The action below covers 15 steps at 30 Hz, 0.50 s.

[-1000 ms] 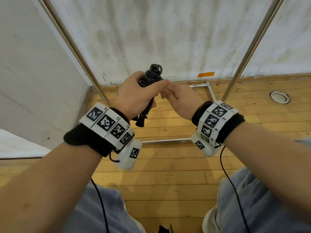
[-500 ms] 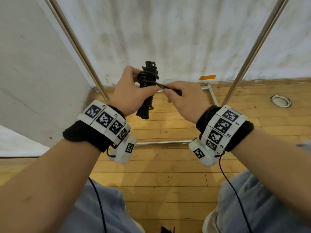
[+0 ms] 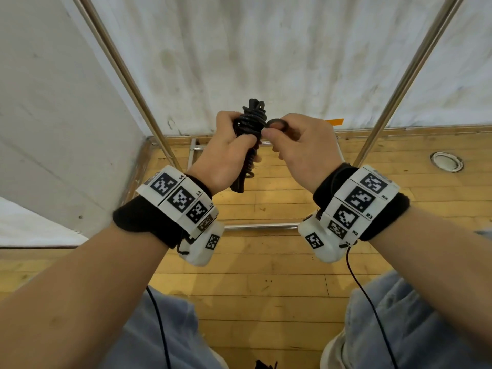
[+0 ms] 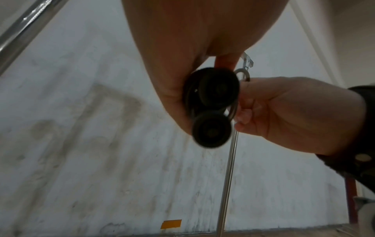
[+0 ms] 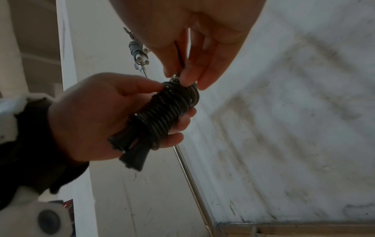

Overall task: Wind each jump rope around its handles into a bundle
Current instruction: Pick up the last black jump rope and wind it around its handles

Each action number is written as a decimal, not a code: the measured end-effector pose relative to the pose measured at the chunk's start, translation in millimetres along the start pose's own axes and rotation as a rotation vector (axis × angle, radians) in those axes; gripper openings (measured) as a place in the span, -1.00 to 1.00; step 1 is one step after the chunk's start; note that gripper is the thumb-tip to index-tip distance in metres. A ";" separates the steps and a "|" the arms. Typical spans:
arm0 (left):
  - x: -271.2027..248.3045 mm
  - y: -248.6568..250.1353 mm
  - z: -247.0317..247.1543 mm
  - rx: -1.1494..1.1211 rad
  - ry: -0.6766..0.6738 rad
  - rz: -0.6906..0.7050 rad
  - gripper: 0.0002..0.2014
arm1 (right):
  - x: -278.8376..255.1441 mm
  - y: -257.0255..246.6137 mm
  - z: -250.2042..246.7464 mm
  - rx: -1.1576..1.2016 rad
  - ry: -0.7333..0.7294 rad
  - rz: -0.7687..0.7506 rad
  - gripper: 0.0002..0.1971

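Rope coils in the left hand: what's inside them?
Inside the rope coils two black handles sit side by side, their ends poking out. The left hand and the coils cover their middles.

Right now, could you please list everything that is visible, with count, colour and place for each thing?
jump rope bundle: one, black, cord wound round two handles, held up in front of the wall
rope loop: one, black, sticking out to the right of the bundle top
metal poles: two slanted, silver, left and right, with silver bars low on the floor
wall: white, stained, behind everything
orange tape: one piece, low on the wall
floor: wooden, yellow-brown
round fitting: one, white, in the floor at right
wrist bands: two, black with white marker tags
left hand: grips the bundle
right hand: pinches the rope loop
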<state>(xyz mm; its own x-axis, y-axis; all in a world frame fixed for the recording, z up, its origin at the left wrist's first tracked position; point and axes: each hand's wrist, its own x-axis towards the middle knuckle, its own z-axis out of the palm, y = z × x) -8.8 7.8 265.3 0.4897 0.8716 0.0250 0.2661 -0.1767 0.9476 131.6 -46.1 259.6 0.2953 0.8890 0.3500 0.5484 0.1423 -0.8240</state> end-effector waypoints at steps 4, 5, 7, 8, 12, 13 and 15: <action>-4.0 3.1 -0.2 0.075 0.090 0.065 -0.67 | 1.4 -1.4 -0.8 -0.131 0.017 -0.059 -0.85; -4.4 3.6 -0.5 0.078 0.120 0.072 -0.65 | 0.3 -2.3 -0.5 -0.139 0.014 -0.076 -0.86; -4.1 4.9 -2.3 0.065 0.173 0.063 -0.61 | -2.5 -4.1 -0.6 -0.102 0.018 -0.095 -0.83; -3.6 5.0 -3.6 0.058 0.190 0.063 -0.60 | -3.7 -5.4 -0.9 -0.080 0.020 -0.105 -0.82; -3.5 5.3 -3.9 0.118 0.198 0.151 -0.58 | -7.8 -9.1 -1.7 -0.113 -0.013 -0.195 -0.78; -3.4 4.8 -3.3 0.133 0.190 0.169 -0.58 | -8.2 -9.1 -1.6 -0.106 -0.016 -0.194 -0.78; -3.1 3.6 -2.4 0.156 0.191 0.194 -0.59 | -7.1 -9.7 -1.5 -0.052 -0.013 -0.153 -0.79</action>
<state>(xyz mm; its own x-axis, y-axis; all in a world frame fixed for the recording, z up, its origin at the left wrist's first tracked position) -11.3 5.6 269.3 0.3829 0.8822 0.2740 0.3142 -0.4033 0.8594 125.4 -54.4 265.7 0.1950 0.8643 0.4636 0.6264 0.2540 -0.7369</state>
